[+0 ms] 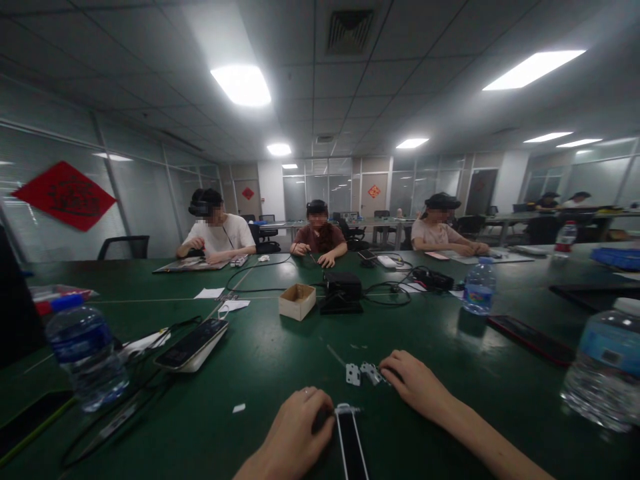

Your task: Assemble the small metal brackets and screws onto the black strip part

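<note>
My left hand (303,423) is closed, thumb and forefinger curled together, beside the top end of a flat phone-like part (352,445) with a white frame and dark face. What its fingertips hold, if anything, is hidden. My right hand (413,381) reaches in from the right, fingers bent down and pressed together at the table. Its fingertips are at the edge of a small silvery metal bracket (371,373). A second flat metal bracket with holes (353,375) lies just left of that one. The phone-like part runs off the bottom edge of the view.
On the green table (255,347) stand water bottles at left (83,353) and right (607,367). A smaller bottle (479,287), an open cardboard box (297,302), a black device (343,291), cables and phones lie about. Several people sit beyond.
</note>
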Demonstrator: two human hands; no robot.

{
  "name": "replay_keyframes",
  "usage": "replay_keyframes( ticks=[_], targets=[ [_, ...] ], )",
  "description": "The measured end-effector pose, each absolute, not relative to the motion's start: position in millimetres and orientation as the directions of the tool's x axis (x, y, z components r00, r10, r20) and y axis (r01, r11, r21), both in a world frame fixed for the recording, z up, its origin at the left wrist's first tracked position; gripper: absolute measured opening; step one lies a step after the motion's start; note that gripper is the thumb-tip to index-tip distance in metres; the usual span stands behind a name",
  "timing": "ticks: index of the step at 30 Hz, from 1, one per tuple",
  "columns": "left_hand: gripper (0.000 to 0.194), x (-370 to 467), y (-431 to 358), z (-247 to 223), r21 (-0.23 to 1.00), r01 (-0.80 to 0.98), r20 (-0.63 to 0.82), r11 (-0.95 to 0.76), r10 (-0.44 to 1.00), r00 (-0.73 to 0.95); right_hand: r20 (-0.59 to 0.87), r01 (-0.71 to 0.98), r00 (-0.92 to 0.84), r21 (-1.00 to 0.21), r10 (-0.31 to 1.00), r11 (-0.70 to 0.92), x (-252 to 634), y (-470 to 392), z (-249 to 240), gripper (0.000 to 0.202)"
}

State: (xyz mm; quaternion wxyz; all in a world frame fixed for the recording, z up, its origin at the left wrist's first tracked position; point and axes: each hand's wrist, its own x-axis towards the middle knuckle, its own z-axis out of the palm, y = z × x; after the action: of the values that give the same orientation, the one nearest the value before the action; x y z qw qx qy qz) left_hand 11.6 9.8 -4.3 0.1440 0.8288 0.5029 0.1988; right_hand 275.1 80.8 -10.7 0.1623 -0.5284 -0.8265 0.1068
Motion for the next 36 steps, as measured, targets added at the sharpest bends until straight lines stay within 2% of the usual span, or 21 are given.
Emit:
replay_keyframes(
  ticks=[7, 15, 18, 22, 32, 36],
  targets=[
    [0.011, 9.9, 11.4, -7.3, 0.449, 0.767, 0.194, -0.459, 0.888, 0.418, 0.105, 0.802, -0.439, -0.401, 0.892, 0.442, 284.0, 86.2, -7.7, 0.028],
    [0.011, 11.4, 10.7, -4.0, 0.434, 0.783, 0.171, -0.445, 0.894, 0.414, 0.081, 0.836, -0.356, -0.418, 0.931, 0.356, 282.8, 85.1, -9.3, 0.015],
    [0.011, 10.9, 11.0, -6.1, 0.431, 0.781, 0.186, -0.451, 0.892, 0.413, 0.094, 0.822, -0.368, -0.431, 0.925, 0.371, 280.8, 82.7, -7.9, 0.013],
    [0.011, 10.5, 11.3, -7.1, 0.436, 0.779, 0.192, -0.450, 0.892, 0.408, 0.131, 0.808, -0.389, -0.427, 0.912, 0.406, 280.1, 81.4, -7.7, 0.013],
    [0.014, 12.0, 10.9, 0.2, 0.447, 0.778, 0.165, -0.442, 0.895, 0.414, 0.226, 0.827, -0.403, -0.324, 0.887, 0.459, 286.5, 89.6, -18.6, 0.022],
    [0.014, 10.4, 12.8, -3.8, 0.452, 0.765, 0.174, -0.459, 0.886, 0.429, 0.219, 0.806, -0.432, -0.343, 0.875, 0.483, 283.7, 88.3, -17.7, 0.024]
  ],
)
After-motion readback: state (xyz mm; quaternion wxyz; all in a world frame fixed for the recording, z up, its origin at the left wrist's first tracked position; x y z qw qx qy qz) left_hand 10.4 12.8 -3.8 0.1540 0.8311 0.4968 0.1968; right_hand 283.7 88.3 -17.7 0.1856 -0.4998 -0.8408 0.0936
